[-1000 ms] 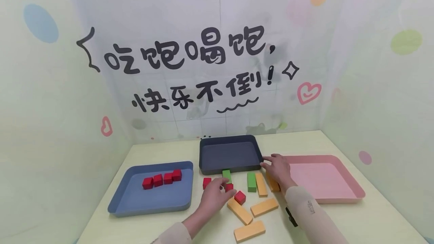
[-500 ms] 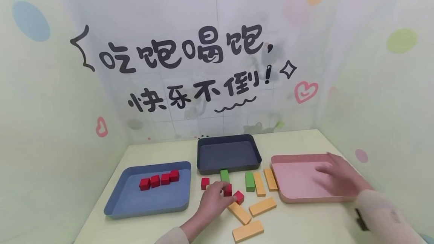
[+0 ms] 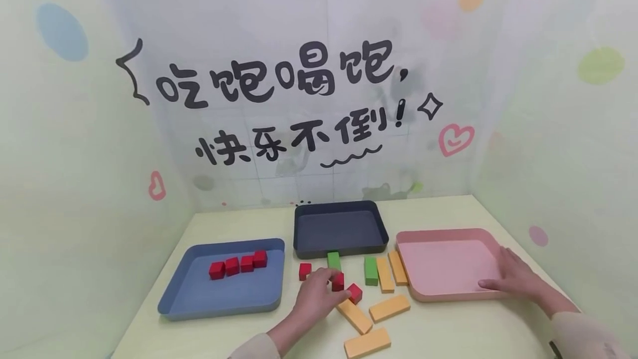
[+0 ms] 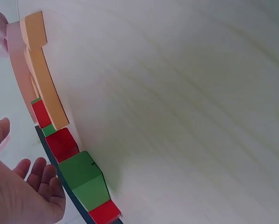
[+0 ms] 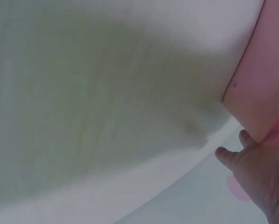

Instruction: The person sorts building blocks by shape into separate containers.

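The pale, faintly grained table (image 3: pixel 443 331) in front of me carries everything. On its right sits a shallow pink rectangular tray (image 3: pixel 448 262), on its left a shallow blue rectangular tray (image 3: pixel 224 295), and at the back, between them, a smaller dark navy rectangular tray (image 3: pixel 341 231). What has changed is the right hand (image 3: pixel 515 276): a second ago it was by the navy tray's front right corner, then it went in a blur over the pink one, and now it lies at that tray's right rim, thumb spread inward over the tray, fingers stretched out along the edge. The left hand (image 3: pixel 319 295) has stayed low among the blocks, back up, fingers loosely bent and apart from the thumb, pinching nothing that I can see. Near it lie five long yellow-orange blocks (image 3: pixel 390 308), one right beside the pink tray, and two green oblong blocks (image 3: pixel 371 271). Smallest of all, three loose red cubes (image 3: pixel 355 293) lie close about the left hand, and four more red cubes (image 3: pixel 232 266) make a slanting row inside the blue tray
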